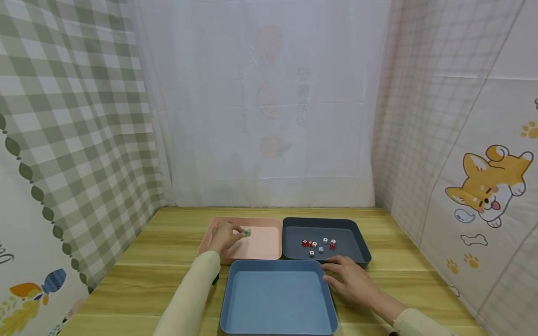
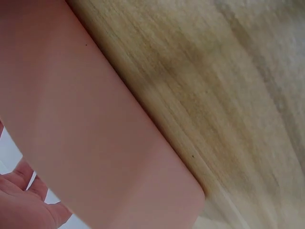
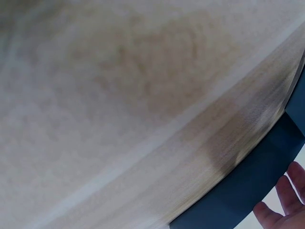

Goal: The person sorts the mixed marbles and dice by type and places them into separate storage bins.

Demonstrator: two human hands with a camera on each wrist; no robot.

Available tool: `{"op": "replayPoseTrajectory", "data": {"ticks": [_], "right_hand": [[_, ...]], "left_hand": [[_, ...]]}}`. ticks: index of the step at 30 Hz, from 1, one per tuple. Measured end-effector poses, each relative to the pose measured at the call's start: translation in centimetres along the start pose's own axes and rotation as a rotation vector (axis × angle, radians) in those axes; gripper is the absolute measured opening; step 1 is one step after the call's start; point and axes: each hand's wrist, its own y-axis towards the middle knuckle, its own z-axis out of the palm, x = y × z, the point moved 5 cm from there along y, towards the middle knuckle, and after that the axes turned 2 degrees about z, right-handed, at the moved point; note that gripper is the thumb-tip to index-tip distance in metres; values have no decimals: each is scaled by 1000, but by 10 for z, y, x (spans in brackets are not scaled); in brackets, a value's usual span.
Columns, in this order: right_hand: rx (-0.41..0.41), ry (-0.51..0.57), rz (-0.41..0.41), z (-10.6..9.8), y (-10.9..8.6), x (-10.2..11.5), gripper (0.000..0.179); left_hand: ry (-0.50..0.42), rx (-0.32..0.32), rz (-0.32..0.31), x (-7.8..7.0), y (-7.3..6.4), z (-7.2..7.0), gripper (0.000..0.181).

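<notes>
My left hand (image 1: 224, 237) reaches into the pink tray (image 1: 266, 252), its fingertips right beside a small cluster of green, yellow and blue pieces (image 1: 247, 232). In the left wrist view the fingers (image 2: 21, 176) show beyond the pink tray's rim, with the thumb apart from them. The right hand (image 1: 350, 282) is at the right back corner of the light blue tray (image 1: 277, 298), close to the front rim of the dark navy tray (image 1: 346, 233). Its fingers are loosely spread. Several red dice (image 1: 307, 243) and white dice (image 1: 312, 254) lie in the navy tray.
All three trays stand on a wooden table (image 1: 126, 284), the pink and navy ones side by side behind the light blue one. A white curtain (image 1: 269, 102) hangs at the back. Checked cloth (image 1: 101, 107) lines the left side, and a dog-print cloth (image 1: 470, 140) the right.
</notes>
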Motion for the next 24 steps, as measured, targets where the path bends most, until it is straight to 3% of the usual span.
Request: {"op": "replayPoseTrajectory", "data": {"ticks": [8, 18, 22, 24], "right_hand": [[4, 2, 4, 0, 1, 2, 32], [3, -4, 10, 0, 0, 0, 30], [14, -2, 16, -3, 0, -2, 30], [17, -1, 15, -5, -1, -2, 31]], "left_hand": [[38, -13, -3, 1, -1, -1, 8], [28, -19, 16, -2, 0, -3, 27], [34, -11, 76, -10, -2, -9, 28], [139, -12, 145, -17, -4, -11, 29]]}}
